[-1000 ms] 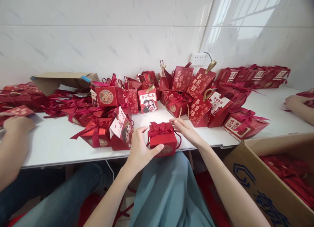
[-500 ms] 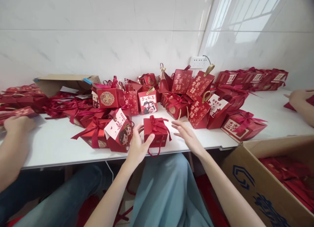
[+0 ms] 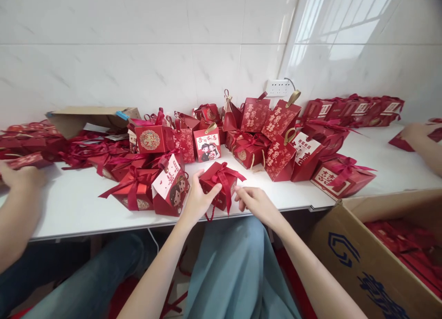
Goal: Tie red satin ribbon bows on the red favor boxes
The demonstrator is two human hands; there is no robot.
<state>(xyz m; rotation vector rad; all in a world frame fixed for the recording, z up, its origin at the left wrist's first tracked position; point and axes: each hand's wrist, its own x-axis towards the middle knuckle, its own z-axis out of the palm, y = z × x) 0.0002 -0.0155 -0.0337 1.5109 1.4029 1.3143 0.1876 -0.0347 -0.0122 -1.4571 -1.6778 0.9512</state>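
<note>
A small red gift box (image 3: 217, 184) with a red ribbon bow and a cord handle sits tilted at the front edge of the white table (image 3: 76, 204). My left hand (image 3: 197, 200) grips its left side, thumb on top. My right hand (image 3: 254, 203) is at the box's right side, fingers curled toward the ribbon tail; whether they pinch it is unclear. Beside my left hand stands a red box with a cartoon couple (image 3: 171, 188).
Many red gift boxes and bags (image 3: 269, 135) crowd the back of the table. A cardboard carton (image 3: 376, 259) with flat red boxes stands at my right. One person's hand (image 3: 20, 177) works at the left, another's (image 3: 416, 132) at the right. A flattened cardboard box (image 3: 90, 117) lies back left.
The red box has turned and tilted in my left hand, its bow now facing right. My right hand has closed in from open beside it toward the ribbon.
</note>
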